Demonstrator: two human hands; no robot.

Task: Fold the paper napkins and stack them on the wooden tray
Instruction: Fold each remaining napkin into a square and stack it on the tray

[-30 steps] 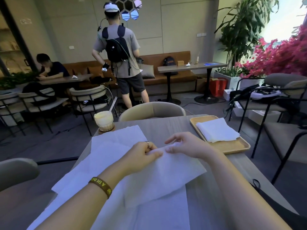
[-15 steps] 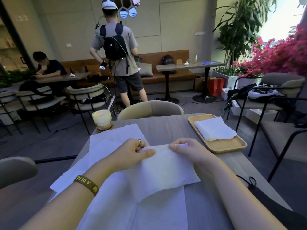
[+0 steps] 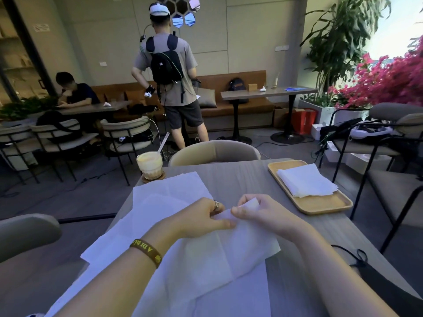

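Observation:
A white paper napkin (image 3: 229, 255) lies partly folded on top of several flat white napkins (image 3: 169, 193) spread over the grey table (image 3: 231, 179). My left hand (image 3: 196, 218) pinches its far edge between thumb and fingers. My right hand (image 3: 258, 211) grips the same edge just to the right, with a corner of paper curled up inside its fingers. The two hands almost touch. A wooden tray (image 3: 320, 204) sits at the table's right side with a stack of folded napkins (image 3: 306, 179) on it.
A glass of pale drink with a straw (image 3: 150, 164) stands on a coaster at the table's far left. A beige chair back (image 3: 215, 151) faces me across the table. Chairs stand to the right and left. Two people are further back.
My hands have drawn together along the napkin's far edge. The right hand has gathered a corner of the paper up into its fingers.

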